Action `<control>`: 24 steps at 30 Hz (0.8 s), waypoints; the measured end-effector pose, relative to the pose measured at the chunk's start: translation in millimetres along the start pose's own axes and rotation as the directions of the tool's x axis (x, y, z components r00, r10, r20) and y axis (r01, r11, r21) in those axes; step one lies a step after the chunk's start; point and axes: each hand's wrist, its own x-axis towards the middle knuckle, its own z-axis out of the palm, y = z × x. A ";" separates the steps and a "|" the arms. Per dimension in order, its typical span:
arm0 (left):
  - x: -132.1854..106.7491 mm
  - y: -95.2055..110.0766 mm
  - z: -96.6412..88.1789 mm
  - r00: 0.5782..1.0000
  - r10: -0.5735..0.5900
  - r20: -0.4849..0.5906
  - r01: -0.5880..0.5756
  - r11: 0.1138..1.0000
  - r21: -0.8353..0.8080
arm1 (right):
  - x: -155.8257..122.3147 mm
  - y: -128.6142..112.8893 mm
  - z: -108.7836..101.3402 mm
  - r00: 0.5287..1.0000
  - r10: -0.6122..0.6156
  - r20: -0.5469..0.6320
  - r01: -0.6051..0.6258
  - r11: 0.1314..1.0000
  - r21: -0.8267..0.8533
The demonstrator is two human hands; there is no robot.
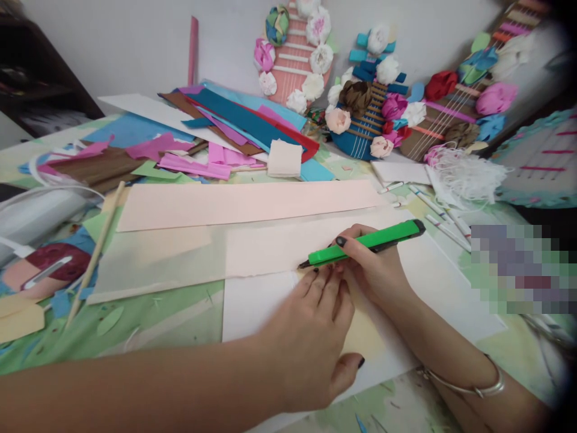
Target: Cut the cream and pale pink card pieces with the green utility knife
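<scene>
My right hand [376, 267] is closed around a green utility knife [367, 242], whose dark tip touches the edge of a pale pink paper sheet [270, 246] in the middle of the table. My left hand [315, 337] lies flat with fingers stretched out, pressing on a cream piece of paper [365, 334] over a white sheet [252, 307] just below the knife tip. A metal bangle [473, 385] sits on my right wrist.
A long pink paper strip [243, 204] lies behind the work. A pile of coloured paper strips [225, 126] fills the back left. Paper-flower guitar crafts [369, 114] lean on the wall. Pens [444, 219] lie at right, a wooden stick [97, 252] at left.
</scene>
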 end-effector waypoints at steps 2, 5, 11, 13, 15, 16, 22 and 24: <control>0.1 0.1 -0.8 1.000 0.000 0.000 0.000 1.000 0.003 | 0.2 0.4 -0.6 1.000 -0.006 0.013 0.006 1.000 -0.021; 0.3 0.2 -0.5 1.000 0.002 -0.011 -0.002 1.000 0.002 | 0.1 0.2 -1.1 1.000 -0.015 -0.002 0.015 0.999 -0.028; -0.1 -0.6 3.0 1.000 0.008 -0.023 -0.008 1.000 -0.018 | 0.4 -0.2 -3.1 0.999 -0.017 -0.031 0.017 1.000 -0.014; -0.2 -0.9 3.5 1.000 0.004 -0.017 -0.004 1.000 -0.026 | 0.6 -0.2 -3.4 0.999 -0.022 -0.030 0.022 1.000 -0.011; -0.2 -1.1 3.4 1.000 0.000 -0.005 0.000 0.999 -0.034 | 0.5 -0.7 -2.9 0.999 -0.019 -0.029 0.020 1.000 0.008; -0.2 -1.0 3.2 1.000 0.000 0.000 0.000 0.999 -0.037 | 0.4 -1.1 -2.5 1.000 -0.014 -0.027 0.015 1.000 0.023; -0.5 -1.0 0.6 1.000 0.006 0.015 -0.006 0.999 -0.042 | -0.7 -3.1 0.1 1.000 0.000 0.001 0.000 0.998 0.055; -0.5 -1.1 0.2 1.000 0.007 0.016 -0.006 0.999 -0.044 | -0.9 -2.9 0.5 1.000 -0.001 0.005 0.001 0.999 0.040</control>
